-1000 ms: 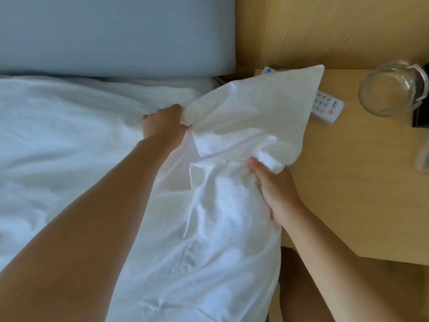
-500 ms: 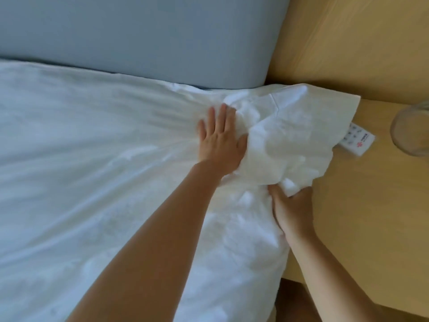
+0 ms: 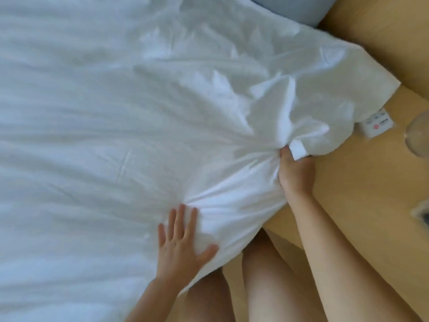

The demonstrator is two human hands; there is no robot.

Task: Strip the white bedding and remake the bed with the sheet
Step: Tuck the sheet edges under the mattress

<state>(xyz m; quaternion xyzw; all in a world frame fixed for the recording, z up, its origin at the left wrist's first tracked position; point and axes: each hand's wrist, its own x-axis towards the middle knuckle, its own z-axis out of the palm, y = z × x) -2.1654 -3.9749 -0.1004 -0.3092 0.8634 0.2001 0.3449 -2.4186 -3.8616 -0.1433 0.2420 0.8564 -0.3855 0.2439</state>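
Head view, looking down over the side of a bed. A white sheet (image 3: pixel 116 135) covers the mattress from 9 o'clock to the centre, wrinkled and not yet smooth. The left hand (image 3: pixel 181 247) lies flat on it at 6 o'clock, near the bed's edge, with its fingers (image 3: pixel 180 219) straight and spread, pressing the cloth down. The right hand (image 3: pixel 294 168), at 3 o'clock, has its fingers curled tight round a gathered bunch of sheet, and creases fan out from the grip. From there the loose corner (image 3: pixel 348 77) runs toward 2 o'clock and spills onto a wooden tabletop (image 3: pixel 359 205), partly covering a white remote control (image 3: pixel 378 123). A glass (image 3: pixel 417 138) stands at the right edge. The right hand is nearer that corner, so tucking it in probably falls to that hand. A blue padded shape (image 3: pixel 290 8), probably the headboard, shows at 1 o'clock.
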